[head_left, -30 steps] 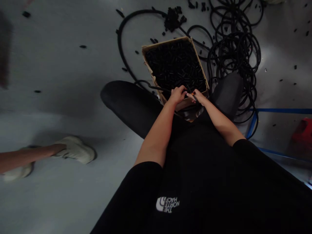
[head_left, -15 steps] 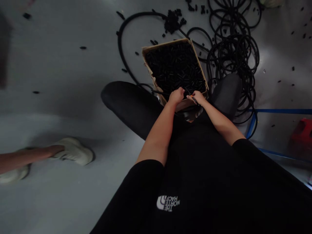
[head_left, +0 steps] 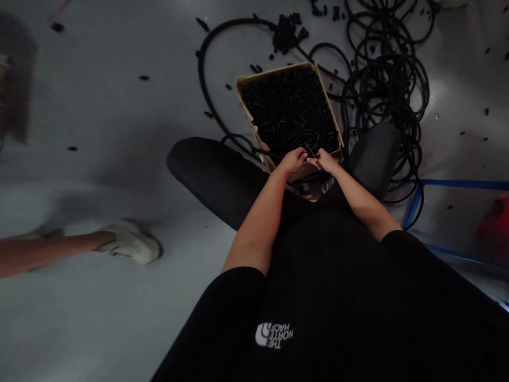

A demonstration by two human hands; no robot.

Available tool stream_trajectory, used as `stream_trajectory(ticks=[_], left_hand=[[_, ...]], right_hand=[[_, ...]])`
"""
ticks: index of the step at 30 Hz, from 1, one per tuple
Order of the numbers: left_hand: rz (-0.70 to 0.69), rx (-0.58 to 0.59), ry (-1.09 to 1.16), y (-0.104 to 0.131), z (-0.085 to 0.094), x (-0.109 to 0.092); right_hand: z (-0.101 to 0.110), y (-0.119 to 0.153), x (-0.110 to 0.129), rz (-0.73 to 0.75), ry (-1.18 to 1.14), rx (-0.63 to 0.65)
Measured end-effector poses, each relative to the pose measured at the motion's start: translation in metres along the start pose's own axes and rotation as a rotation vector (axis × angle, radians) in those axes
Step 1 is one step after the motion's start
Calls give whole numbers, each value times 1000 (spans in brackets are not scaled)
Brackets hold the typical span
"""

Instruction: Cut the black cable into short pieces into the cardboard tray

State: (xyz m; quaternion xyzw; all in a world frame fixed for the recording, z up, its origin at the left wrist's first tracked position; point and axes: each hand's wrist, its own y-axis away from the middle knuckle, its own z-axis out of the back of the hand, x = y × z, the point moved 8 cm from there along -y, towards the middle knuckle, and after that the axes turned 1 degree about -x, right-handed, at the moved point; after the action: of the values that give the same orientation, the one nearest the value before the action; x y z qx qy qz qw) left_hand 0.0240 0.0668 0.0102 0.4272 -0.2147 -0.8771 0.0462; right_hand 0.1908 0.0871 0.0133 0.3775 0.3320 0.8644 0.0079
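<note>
My left hand point(head_left: 294, 161) is closed around a black rubber hose point(head_left: 202, 66), which loops in from the left over the near rim of a cardboard box point(head_left: 329, 105). Scissors point(head_left: 317, 160) with orange and black handles sit in my closed right hand point(head_left: 326, 161), their dark blades pointing up and left, close to the left fingers. Both hands are at the box's near edge, almost touching. Many short cut hose pieces point(head_left: 290, 106) fill the box. The hose end by my left fingers is hard to make out.
A tangled coil of black hose point(head_left: 385, 85) lies right of the box. Loose black pieces point(head_left: 286, 34) are heaped beyond it and scattered over the floor. A blue metal frame point(head_left: 465, 184) and a red object point(head_left: 495, 220) are at right. Another person's shoe point(head_left: 133, 241) is at left.
My hands have come closer together, bringing the scissors nearer the left fingers. The whole view has shifted slightly, and the other person's feet at left have moved a little.
</note>
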Motion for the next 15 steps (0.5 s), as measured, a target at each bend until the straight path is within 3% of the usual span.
stream_trajectory(ticks=[5,9,12,15], left_hand=[[94,-135,34,6,15,15],[108,-289,112,4,33,26],[49,-446,158,15,71,28],[-3,-591,153,42,137,21]], right_hand=[[5,0,11,126,57,-100],[-2,-1,11,143,68,-52],[-4,-4,9,122,68,-43],[-2,-8,9,115,55,-55]])
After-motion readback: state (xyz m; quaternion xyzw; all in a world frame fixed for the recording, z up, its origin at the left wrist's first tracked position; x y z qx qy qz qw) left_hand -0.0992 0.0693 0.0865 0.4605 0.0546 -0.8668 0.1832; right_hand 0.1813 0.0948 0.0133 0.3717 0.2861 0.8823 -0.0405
